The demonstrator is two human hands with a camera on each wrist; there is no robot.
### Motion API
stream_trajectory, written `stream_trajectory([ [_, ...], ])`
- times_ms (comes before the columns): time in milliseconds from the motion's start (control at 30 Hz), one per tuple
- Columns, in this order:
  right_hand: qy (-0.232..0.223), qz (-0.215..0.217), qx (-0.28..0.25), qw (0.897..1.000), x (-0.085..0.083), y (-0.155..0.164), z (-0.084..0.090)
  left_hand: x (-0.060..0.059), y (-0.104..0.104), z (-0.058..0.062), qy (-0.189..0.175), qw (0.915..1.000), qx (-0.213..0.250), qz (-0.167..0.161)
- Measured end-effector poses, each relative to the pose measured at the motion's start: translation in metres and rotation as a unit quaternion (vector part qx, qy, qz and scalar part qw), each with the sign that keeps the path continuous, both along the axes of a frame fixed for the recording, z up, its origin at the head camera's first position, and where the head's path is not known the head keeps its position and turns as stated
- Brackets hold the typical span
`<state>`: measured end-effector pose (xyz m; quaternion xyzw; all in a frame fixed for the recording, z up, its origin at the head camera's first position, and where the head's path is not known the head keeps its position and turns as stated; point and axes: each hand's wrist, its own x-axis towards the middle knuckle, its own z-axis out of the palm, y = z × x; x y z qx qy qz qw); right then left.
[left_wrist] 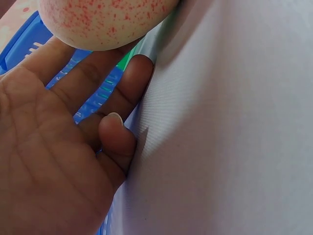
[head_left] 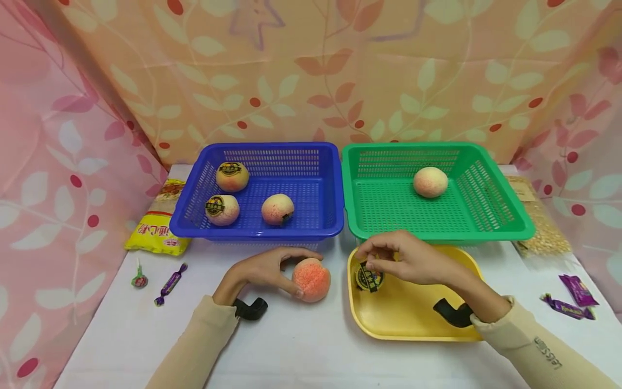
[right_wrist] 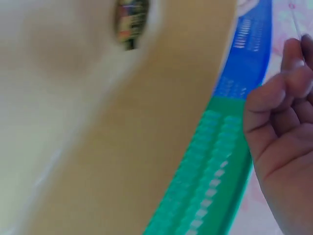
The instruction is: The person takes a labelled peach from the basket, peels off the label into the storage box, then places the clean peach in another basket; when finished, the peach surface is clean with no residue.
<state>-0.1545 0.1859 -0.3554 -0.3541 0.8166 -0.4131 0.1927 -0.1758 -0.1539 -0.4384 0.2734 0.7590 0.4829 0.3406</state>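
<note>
The peach (head_left: 311, 280) is round and a strong coral pink in the head view; on my left wrist feed its pale skin is flecked with red. Farther right, the label (head_left: 369, 277) is small and dark with yellowish print, and blurred on the right wrist feed.

Going left to right over the white tabletop (head_left: 311, 351), I see a yellow bag (head_left: 157, 224), a lollipop (head_left: 139, 280) and a purple candy (head_left: 170, 284), then the blue basket (head_left: 272, 234) with three more peaches (head_left: 232, 176) in it. The green basket (head_left: 461, 236) stands right beside it with a lone peach (head_left: 430, 182) inside, and the yellow tray (head_left: 413, 308) sits in front. A bag of yellow grains (head_left: 541, 216) and two purple candies (head_left: 578, 290) lie at the far right. The blue basket's front wall is just beyond the left grip (head_left: 264, 267); the right grip (head_left: 410, 259) and forearm cross over the tray and hide part of it.

The peach is between the blue basket and me, left of the tray. The left grip is half closed, holding it between thumb and fingers; whether it touches the tabletop I cannot tell. The label lies at the tray's left end, just by the right grip's fingertips, which are loosely bent with nothing visible in them
</note>
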Motion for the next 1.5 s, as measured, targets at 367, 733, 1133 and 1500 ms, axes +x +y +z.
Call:
stream_trajectory([
  [367,-0.085,0.03,0.057,0.994,0.005,0.032,-0.025,-0.001,-0.001,-0.001,0.006,0.9999,0.003,-0.011],
  [733,-0.175,0.117,0.08,0.974,0.007,0.02,-0.038,-0.001,0.0,0.0,0.008,0.9998,0.01,-0.017],
  [1133,-0.155,0.119,0.093,0.976,0.011,0.022,-0.03,-0.003,0.0,-0.001,0.001,0.9998,0.007,-0.019],
  [1500,-0.188,0.107,0.101,0.971,0.011,0.025,-0.025,-0.002,0.0,0.0,-0.002,0.9997,0.011,-0.02],
])
